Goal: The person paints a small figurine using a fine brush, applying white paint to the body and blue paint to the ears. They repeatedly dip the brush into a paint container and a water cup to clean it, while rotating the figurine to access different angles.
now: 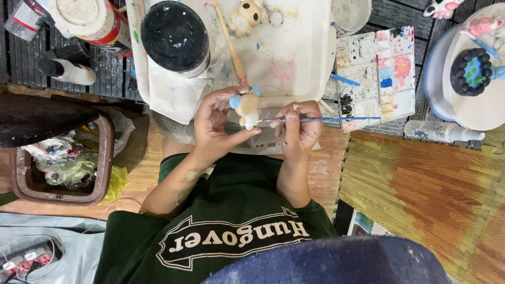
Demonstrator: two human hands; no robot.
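My left hand (213, 123) grips a small beige figurine (247, 109) with a light blue part on its top, held over the near edge of the white tray (310, 58). My right hand (299, 126) holds a thin blue-handled paintbrush (326, 120) level, its tip touching the figurine's lower side. Both forearms rise from my lap, over a dark green shirt.
On the tray lie a black-lidded jar (175, 34), a wooden brush (231, 44) and a second beige figurine (246, 17). A paint palette (376, 73) sits to the right, a round stand with a black and blue piece (472, 71) beyond. A brown bin (63, 163) stands left.
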